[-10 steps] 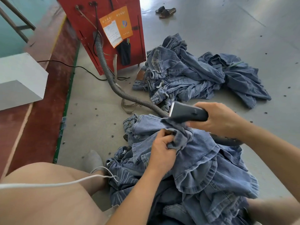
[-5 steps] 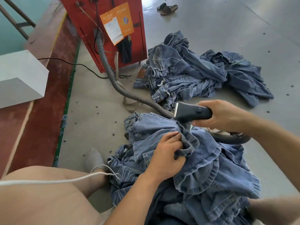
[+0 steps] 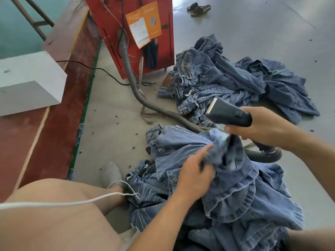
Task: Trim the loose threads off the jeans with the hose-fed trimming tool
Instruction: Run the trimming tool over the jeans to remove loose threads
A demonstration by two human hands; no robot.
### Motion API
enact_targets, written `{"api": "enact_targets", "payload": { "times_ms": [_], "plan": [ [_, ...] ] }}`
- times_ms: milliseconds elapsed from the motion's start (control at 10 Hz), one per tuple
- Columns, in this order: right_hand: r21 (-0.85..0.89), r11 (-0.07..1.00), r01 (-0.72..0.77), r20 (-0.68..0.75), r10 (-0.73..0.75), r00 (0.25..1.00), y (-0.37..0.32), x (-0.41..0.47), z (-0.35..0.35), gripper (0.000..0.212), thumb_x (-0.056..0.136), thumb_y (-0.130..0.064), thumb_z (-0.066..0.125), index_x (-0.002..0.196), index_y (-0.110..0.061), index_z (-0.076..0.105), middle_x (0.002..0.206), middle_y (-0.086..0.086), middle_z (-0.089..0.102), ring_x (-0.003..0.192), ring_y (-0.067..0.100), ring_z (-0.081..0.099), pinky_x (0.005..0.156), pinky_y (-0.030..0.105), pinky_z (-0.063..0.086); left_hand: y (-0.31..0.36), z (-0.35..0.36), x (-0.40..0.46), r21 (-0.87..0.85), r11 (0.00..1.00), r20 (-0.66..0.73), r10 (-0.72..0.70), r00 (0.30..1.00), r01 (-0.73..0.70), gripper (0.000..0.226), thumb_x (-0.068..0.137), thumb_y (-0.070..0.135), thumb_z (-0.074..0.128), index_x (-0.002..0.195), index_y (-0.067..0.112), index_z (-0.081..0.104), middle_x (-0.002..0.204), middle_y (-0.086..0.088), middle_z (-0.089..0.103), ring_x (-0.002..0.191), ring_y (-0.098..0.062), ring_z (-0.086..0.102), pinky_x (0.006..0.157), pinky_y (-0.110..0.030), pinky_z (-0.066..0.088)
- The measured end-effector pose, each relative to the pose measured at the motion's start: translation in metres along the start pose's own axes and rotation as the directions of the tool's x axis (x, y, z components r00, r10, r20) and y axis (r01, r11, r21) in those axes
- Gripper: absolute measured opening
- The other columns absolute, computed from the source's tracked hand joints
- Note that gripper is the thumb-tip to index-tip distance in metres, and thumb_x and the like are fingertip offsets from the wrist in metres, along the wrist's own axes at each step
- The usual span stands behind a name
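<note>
Right hand (image 3: 261, 124) clamped round trimmer (image 3: 229, 113), lifted off lap-heaped jeans (image 3: 235, 192) bunched in gripping left hand (image 3: 194, 171); hose (image 3: 137, 91) snaking from red machine (image 3: 126, 24) past second denim pile (image 3: 226, 78).

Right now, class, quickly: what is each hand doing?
Left hand: fingers grip a bunched fold of the jeans.
Right hand: fingers wrapped round the trimming tool.

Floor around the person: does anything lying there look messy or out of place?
Yes. A pair of sandals lies loose on the open floor far behind the red machine. Small dark specks dot the floor near the hose, and a jeans pile lies crumpled, not folded.
</note>
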State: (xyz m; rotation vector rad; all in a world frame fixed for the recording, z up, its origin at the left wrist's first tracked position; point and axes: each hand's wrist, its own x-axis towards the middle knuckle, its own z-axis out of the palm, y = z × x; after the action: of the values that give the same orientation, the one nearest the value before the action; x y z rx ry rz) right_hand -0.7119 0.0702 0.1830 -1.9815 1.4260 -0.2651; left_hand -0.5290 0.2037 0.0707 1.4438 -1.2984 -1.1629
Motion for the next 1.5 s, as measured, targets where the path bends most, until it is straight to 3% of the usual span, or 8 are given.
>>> {"api": "enact_targets", "payload": {
  "times_ms": [100,400,600,700,800,1000,1200,1500],
  "plan": [
    [-0.015,1.000,-0.014,0.010,0.014,1.000,0.008,-0.002,-0.005,0.022,0.083,-0.046,0.082,0.089,-0.033,0.064,0.068,-0.007,0.072,0.054,0.006,0.062,0.061,0.035,0.047,-0.003,-0.030,0.020,-0.794,0.557,-0.039,-0.447,0.894,0.244,0.027,0.104,0.024,0.050,0.122,0.016,0.068,0.121,-0.017,0.072,0.111,-0.035,0.066,0.095,-0.049,0.053],
    [-0.251,0.944,0.216,0.373,-0.111,0.921,0.005,-0.015,0.020,0.018,0.081,-0.032,0.077,0.093,-0.039,0.065,0.083,-0.023,0.064,0.078,-0.001,0.060,0.065,0.012,0.043,-0.011,-0.034,0.015,-0.955,0.067,0.231,-0.443,0.866,0.290,0.064,0.103,0.055,0.034,0.138,0.013,0.065,0.145,-0.018,0.059,0.130,-0.039,0.060,0.104,-0.051,0.052],
    [-0.170,0.961,0.217,0.204,-0.182,0.962,-0.017,-0.012,0.032,0.022,0.085,-0.040,0.080,0.101,-0.040,0.064,0.080,-0.021,0.067,0.076,-0.010,0.060,0.060,0.011,0.040,-0.005,-0.013,0.011,-0.873,0.320,0.203,-0.446,0.872,0.367,0.051,0.109,0.037,0.031,0.118,0.013,0.075,0.120,-0.010,0.073,0.113,-0.023,0.067,0.096,-0.030,0.053],
    [-0.027,0.996,0.090,-0.056,-0.092,0.994,-0.011,-0.002,0.005,0.021,0.081,-0.045,0.081,0.091,-0.033,0.067,0.073,-0.016,0.069,0.061,0.002,0.064,0.058,0.025,0.048,0.003,0.009,0.002,-0.152,0.934,0.137,-0.303,0.943,0.322,0.037,0.106,0.023,0.040,0.104,0.012,0.075,0.110,-0.007,0.072,0.110,-0.028,0.063,0.089,-0.039,0.052],
    [-0.030,0.999,0.010,-0.116,-0.013,0.993,-0.002,0.011,-0.009,0.025,0.079,-0.051,0.079,0.088,-0.033,0.065,0.067,-0.010,0.069,0.054,0.009,0.063,0.056,0.031,0.046,0.001,0.050,-0.033,0.523,0.738,0.549,0.093,0.831,-0.427,0.034,0.096,0.018,0.046,0.129,0.020,0.054,0.131,-0.008,0.058,0.111,-0.038,0.049,0.081,-0.043,0.034],
    [-0.275,0.960,-0.053,-0.023,0.049,0.999,0.022,0.018,0.094,0.025,0.090,-0.043,0.073,0.108,-0.027,0.064,0.095,0.000,0.073,0.080,0.022,0.069,0.067,0.035,0.053,0.004,0.034,-0.034,-0.388,0.838,0.374,-0.238,0.896,0.384,0.047,0.070,0.007,0.044,0.098,0.012,0.081,0.115,-0.022,0.074,0.114,-0.023,0.069,0.099,-0.036,0.054],
    [-0.399,0.916,-0.035,-0.223,-0.060,0.973,0.069,-0.020,0.141,0.043,0.087,-0.051,0.071,0.118,-0.021,0.064,0.088,0.002,0.072,0.070,0.030,0.066,0.058,0.034,0.039,-0.089,-0.075,0.042,-0.696,0.459,-0.419,-0.884,0.205,0.552,0.020,0.097,0.018,0.053,0.112,0.004,0.059,0.108,-0.009,0.063,0.099,-0.032,0.062,0.082,-0.043,0.053],
    [-0.321,0.947,0.001,-0.037,-0.014,0.999,0.056,0.001,0.107,0.031,0.089,-0.051,0.073,0.112,-0.034,0.061,0.092,-0.007,0.072,0.072,0.016,0.062,0.063,0.035,0.048,-0.075,-0.070,0.061,-0.812,0.324,0.025,-0.812,0.583,0.486,0.032,0.094,0.018,0.072,0.124,0.007,0.067,0.118,-0.019,0.073,0.104,-0.036,0.071,0.085,-0.050,0.061]
  ]
}}
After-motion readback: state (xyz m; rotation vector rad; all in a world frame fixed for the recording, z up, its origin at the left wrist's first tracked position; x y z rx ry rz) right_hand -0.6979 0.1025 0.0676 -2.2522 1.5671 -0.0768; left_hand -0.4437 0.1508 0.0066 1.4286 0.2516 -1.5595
